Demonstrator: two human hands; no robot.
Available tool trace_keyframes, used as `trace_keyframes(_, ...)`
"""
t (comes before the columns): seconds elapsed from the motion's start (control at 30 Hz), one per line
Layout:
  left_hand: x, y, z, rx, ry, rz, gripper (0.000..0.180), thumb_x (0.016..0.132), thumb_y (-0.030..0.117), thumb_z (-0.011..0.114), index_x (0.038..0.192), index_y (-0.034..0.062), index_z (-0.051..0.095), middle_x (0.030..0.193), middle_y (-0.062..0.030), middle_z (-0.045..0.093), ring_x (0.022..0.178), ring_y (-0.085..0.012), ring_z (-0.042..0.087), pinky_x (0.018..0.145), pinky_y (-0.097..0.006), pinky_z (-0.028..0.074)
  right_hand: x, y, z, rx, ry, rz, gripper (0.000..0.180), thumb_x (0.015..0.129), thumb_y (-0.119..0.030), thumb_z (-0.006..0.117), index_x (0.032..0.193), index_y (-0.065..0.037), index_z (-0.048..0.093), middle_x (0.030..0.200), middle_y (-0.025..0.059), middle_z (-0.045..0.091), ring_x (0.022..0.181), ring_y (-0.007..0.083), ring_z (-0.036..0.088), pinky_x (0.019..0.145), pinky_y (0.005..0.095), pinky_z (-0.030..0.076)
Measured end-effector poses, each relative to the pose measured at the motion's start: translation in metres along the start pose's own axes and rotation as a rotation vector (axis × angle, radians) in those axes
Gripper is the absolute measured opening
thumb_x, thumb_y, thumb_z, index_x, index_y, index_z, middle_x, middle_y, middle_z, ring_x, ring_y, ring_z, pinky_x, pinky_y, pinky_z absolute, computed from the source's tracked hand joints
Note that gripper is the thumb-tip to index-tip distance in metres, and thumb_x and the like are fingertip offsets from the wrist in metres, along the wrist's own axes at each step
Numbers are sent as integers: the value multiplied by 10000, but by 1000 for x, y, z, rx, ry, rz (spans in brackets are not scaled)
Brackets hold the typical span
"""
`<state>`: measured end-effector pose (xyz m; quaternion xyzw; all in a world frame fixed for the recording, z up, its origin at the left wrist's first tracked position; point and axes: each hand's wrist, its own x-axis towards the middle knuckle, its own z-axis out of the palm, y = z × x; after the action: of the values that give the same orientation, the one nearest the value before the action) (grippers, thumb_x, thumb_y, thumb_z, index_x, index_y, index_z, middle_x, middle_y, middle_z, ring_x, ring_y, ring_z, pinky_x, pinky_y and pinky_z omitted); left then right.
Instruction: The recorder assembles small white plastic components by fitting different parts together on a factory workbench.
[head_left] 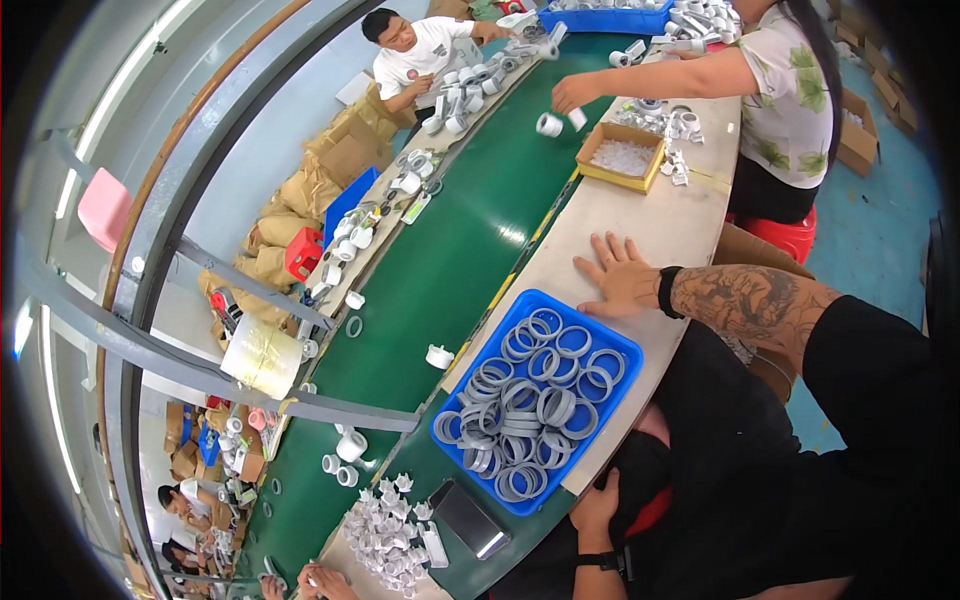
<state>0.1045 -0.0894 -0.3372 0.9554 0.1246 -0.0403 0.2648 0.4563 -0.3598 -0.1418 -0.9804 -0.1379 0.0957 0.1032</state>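
My right hand (622, 278) lies flat on the beige tabletop, palm down with the fingers spread, holding nothing. A dark band circles that wrist. Close beside it stands a blue tray (622, 345) filled with grey rings (520, 395), some stacked and some loose. Lower down, my left hand (597, 510) rests against dark cloth near my lap, a dark watch on its wrist. Its fingers are mostly hidden, so I cannot tell whether they grip anything. Beyond the tray's near-left corner lie a dark phone-like slab (468, 518) and a pile of small white plastic parts (388, 535).
A green conveyor belt (440, 225) runs beyond the tabletop, with a white fitting (439, 357) on it. A yellow-edged box (620, 158) holds translucent pieces. Co-workers sit along the line; another person's hands (322, 580) show at the lower left. A grey metal bar (350, 412) crosses the belt.
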Motion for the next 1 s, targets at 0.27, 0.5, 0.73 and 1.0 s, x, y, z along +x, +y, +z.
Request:
trace_keyframes(0.27, -5, -1, 0, -62, 23, -8, 511, 971, 508, 823, 1258, 86, 846, 1238, -130, 855, 1185, -352, 793, 1069, -465, 575, -4, 3, -6, -19, -58, 36, 1082, 1013, -846, 523, 1830, -182, 272, 1869, 361, 75, 1724, 604, 38, 1366, 738, 78)
trace_keyframes(0.5, -3, -1, -11, -489, 205, -9, 413, 1020, 298, 840, 1333, 30, 810, 1374, -169, 814, 1293, -365, 756, 1135, -448, 551, -6, -11, -4, -36, -82, 49, 1096, 1008, -861, 513, 1837, -196, 246, 1873, 355, 60, 1728, 595, 34, 1366, 739, 81)
trace_keyframes(0.73, -6, -2, -11, -693, 359, -18, 390, 1024, 227, 847, 1317, -24, 795, 1384, -213, 802, 1316, -386, 748, 1156, -473, 543, -9, -14, -10, -18, -108, 68, 1095, 1008, -860, 507, 1842, -205, 232, 1881, 340, 43, 1733, 584, 11, 1375, 725, 72)
trace_keyframes(1.0, 0, -10, 12, -669, 356, 63, 356, 1034, 29, 822, 1353, -96, 726, 1247, -133, 813, 991, -201, 780, 863, -368, 635, -14, 7, -15, -16, -94, 105, 1112, 997, -868, 512, 1843, -203, 231, 1881, 342, 45, 1730, 592, 4, 1376, 720, 61)
